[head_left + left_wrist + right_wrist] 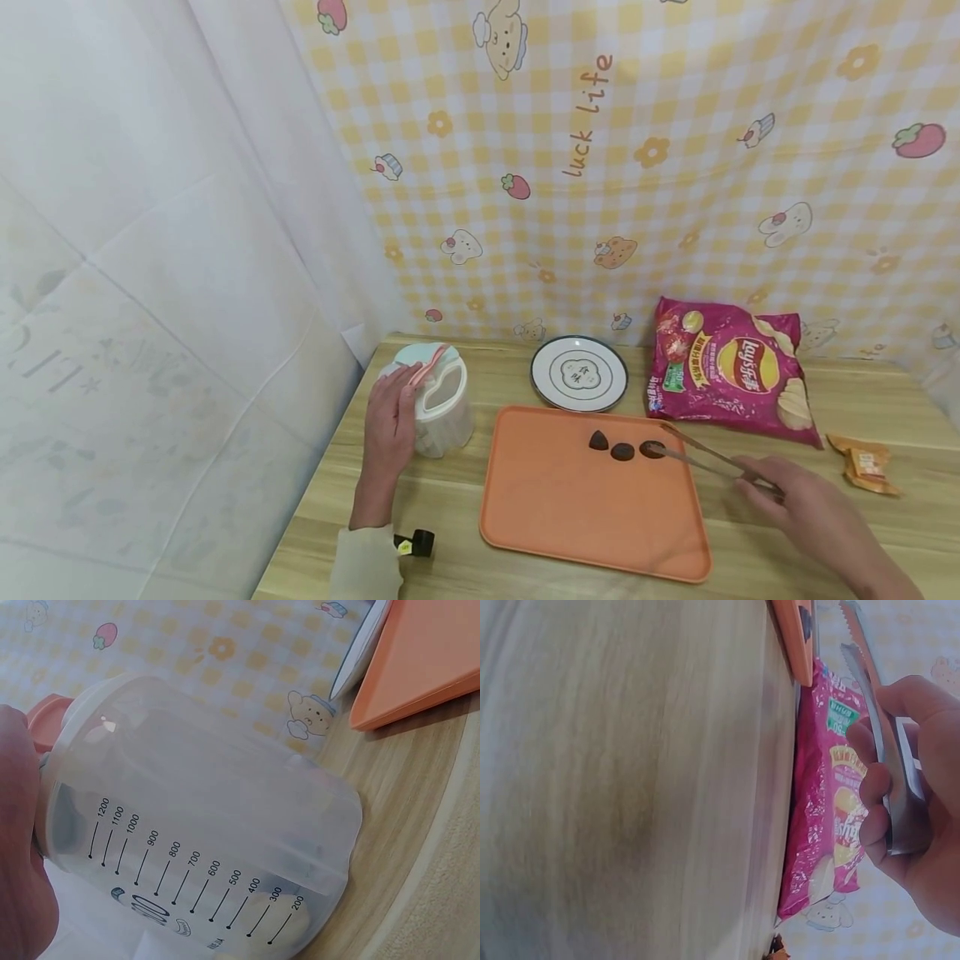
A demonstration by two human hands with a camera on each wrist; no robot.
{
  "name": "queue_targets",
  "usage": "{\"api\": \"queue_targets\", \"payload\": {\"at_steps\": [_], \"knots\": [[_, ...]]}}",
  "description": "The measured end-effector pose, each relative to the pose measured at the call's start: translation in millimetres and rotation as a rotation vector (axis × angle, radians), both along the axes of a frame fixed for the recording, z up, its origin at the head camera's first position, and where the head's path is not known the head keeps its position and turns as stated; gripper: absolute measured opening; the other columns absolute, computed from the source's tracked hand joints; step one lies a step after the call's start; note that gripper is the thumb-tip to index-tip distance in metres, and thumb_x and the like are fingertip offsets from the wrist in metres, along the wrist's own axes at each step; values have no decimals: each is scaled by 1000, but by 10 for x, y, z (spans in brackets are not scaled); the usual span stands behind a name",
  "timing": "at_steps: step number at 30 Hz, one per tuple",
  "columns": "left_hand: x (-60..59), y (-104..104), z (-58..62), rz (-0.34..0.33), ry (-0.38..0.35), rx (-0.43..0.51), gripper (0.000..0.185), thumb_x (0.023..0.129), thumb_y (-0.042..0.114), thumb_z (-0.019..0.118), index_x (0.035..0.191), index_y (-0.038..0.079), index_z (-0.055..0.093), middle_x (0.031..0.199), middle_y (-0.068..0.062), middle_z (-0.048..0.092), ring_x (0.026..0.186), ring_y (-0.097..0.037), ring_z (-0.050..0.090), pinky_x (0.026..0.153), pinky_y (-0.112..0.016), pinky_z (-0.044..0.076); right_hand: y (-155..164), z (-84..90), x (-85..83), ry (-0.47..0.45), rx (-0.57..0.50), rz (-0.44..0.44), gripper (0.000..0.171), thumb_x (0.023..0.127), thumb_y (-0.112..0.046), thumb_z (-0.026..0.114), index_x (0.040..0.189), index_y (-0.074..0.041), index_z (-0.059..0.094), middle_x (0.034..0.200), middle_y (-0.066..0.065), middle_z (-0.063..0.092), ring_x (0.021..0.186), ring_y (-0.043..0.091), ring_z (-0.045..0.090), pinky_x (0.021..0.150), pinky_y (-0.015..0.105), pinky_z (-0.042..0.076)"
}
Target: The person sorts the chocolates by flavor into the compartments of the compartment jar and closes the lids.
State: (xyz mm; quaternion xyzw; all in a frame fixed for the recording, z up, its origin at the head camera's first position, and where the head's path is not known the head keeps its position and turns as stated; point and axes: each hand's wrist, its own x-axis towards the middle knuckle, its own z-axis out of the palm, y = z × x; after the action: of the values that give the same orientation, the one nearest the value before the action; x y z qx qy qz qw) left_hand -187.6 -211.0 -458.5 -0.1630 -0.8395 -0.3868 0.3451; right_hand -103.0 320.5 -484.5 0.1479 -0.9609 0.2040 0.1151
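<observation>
My left hand [392, 421] is on top of a clear measuring container [444, 427], pinching the pink handle [431, 365] of its pale blue lid [420, 354]. Part of the lid's top stands open. Measuring marks run along the container's wall in the left wrist view, and something pale and round shows through it low down. My right hand [798, 500] grips metal tongs [889, 750], their tips slightly apart. One tip is at a dark brown piece [652, 449] on the orange tray [570, 517]. Two more dark pieces [622, 452] lie to its left.
Behind the tray stands a white plate [580, 374] with a dark rim. A purple chip bag [731, 371] leans at the back right, and a small orange packet [864, 464] lies beside it. A checked cloth [600, 208] hangs behind the wooden table [450, 517].
</observation>
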Motion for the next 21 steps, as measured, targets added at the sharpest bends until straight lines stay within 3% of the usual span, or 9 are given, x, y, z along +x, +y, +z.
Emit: {"api": "queue_targets", "payload": {"at_steps": [8, 15, 21], "knots": [[-4, -13, -1, 6, -11, 1, 33, 100, 18, 41, 126, 7, 60, 126, -3, 59, 122, -25, 48, 108, -48, 21, 20, -41, -40, -59, 44, -2, 32, 85, -34, 70, 110, -15, 70, 93, -7, 67, 80, 17, 64, 63, 40, 53], [-4, -8, -5, 8, -6, 5, 33, 100, 17, 41, 126, 7, 60, 125, -2, 60, 122, -25, 48, 108, -48, 21, 32, -77, -68, -111, 70, -13, 33, 85, -37, 69, 109, -15, 71, 87, -11, 65, 71, 4, 57, 61, 36, 52], [-5, -8, -9, 9, -6, 7, 33, 100, 17, 41, 125, 7, 60, 125, -3, 60, 121, -25, 48, 108, -48, 21, 0, -85, -83, -177, 67, -25, 34, 85, -39, 68, 110, -16, 70, 84, -15, 62, 68, 1, 52, 60, 32, 50]]}}
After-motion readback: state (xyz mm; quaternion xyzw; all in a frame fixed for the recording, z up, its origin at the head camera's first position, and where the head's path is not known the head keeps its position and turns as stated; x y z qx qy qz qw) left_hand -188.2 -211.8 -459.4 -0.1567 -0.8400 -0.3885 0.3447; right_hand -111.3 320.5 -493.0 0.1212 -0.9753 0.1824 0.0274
